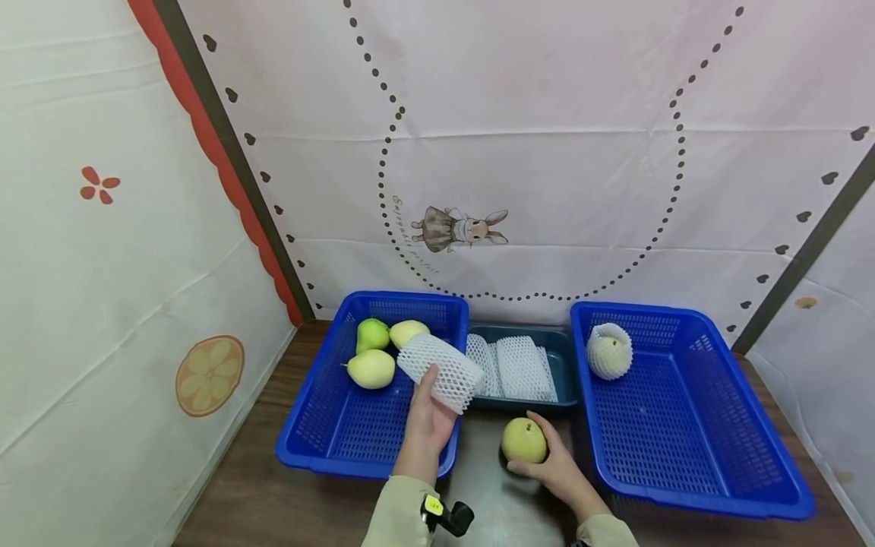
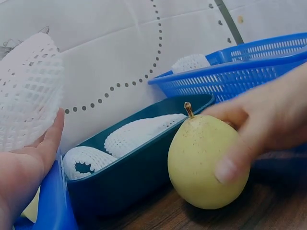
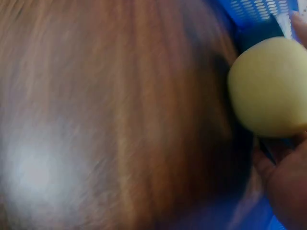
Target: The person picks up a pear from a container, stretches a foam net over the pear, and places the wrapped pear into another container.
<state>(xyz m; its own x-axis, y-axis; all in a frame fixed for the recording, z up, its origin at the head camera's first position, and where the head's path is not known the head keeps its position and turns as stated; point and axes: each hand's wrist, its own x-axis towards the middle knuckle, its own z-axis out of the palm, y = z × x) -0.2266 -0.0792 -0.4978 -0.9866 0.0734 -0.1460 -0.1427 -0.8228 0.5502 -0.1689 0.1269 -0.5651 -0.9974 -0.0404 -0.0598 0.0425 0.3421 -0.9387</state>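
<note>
In the head view, my left hand [image 1: 429, 418] pinches a white foam net sleeve [image 1: 440, 372], thumb over the mesh, at the right side of the left blue basket [image 1: 355, 437], where three loose pears [image 1: 371, 370] show. My right grip closes around a yellow-green pear [image 1: 523, 441] from its right side, thumb and fingers curved about it; that right hand [image 1: 557, 463] is in front of the dark green tray [image 1: 569, 372] with its spare foam nets [image 1: 522, 368]. I judge the pear's place beside the net to matter most: it lies to the right of my left grip and nearer my body, and the net's long axis slants down toward it. The right blue basket [image 1: 690, 425] holds one netted pear [image 1: 610, 354].

In the left wrist view, the pear's stem [image 2: 189, 110] points up, its long axis close to upright. The net stands apart from it at the left, my fingers along its edge. I cannot tell whether the pear touches the surface [image 2: 144, 211].

In the right wrist view, the pear's smooth side fills the right edge, part of a hand below it; the wood is blurred.
</note>
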